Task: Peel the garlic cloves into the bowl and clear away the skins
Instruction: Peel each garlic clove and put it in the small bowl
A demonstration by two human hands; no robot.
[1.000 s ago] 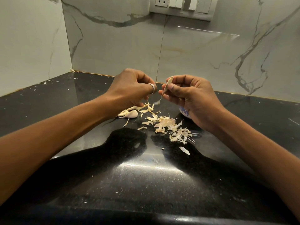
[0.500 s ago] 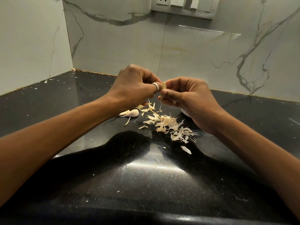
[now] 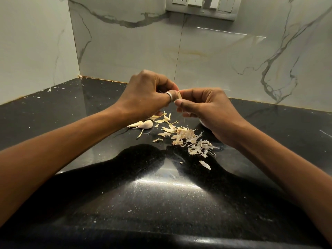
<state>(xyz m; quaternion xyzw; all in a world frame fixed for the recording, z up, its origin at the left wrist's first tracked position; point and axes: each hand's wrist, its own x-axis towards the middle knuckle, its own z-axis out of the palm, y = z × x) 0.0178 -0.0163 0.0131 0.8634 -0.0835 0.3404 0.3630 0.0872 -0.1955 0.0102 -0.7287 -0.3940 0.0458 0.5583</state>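
Above the skins (image 3: 186,137), hands (image 3: 145,97) (image 3: 210,108) around clove (image 3: 179,95).

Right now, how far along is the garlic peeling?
Done: a pile of skins on the counter suggests several cloves are already peeled. In hand: the left hand and right hand pinch one clove between them, apparently peeling it. Left: unpeeled cloves lie by the left wrist, and the skins are not yet cleared.
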